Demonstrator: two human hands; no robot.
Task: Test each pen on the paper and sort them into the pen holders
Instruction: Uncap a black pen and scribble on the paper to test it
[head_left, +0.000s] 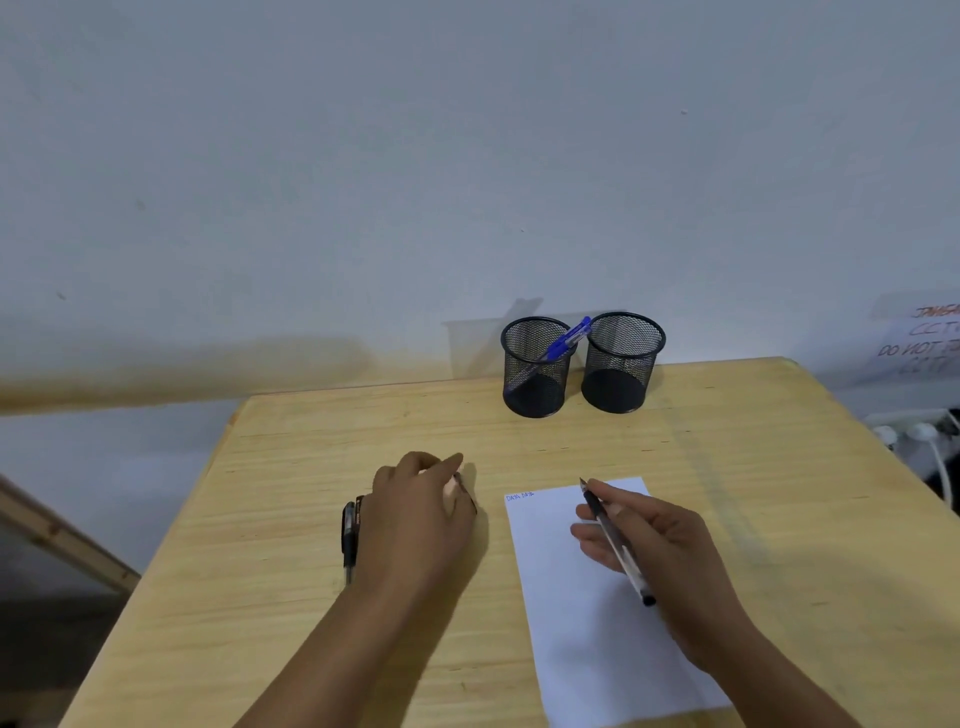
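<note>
Right hand (660, 551) gripping pen (615, 540) above paper (571, 623), tip forward.

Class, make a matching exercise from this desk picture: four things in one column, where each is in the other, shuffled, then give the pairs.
1. blue pen
2. black pen
3. paper
4. right holder

A. holds no pen
B. flat on the table, under the right hand
C. leaning in the left holder
D. held by the right hand

Pairs: 1-C, 2-D, 3-B, 4-A

Two bare forearms; no sleeves, nothing worn
</note>
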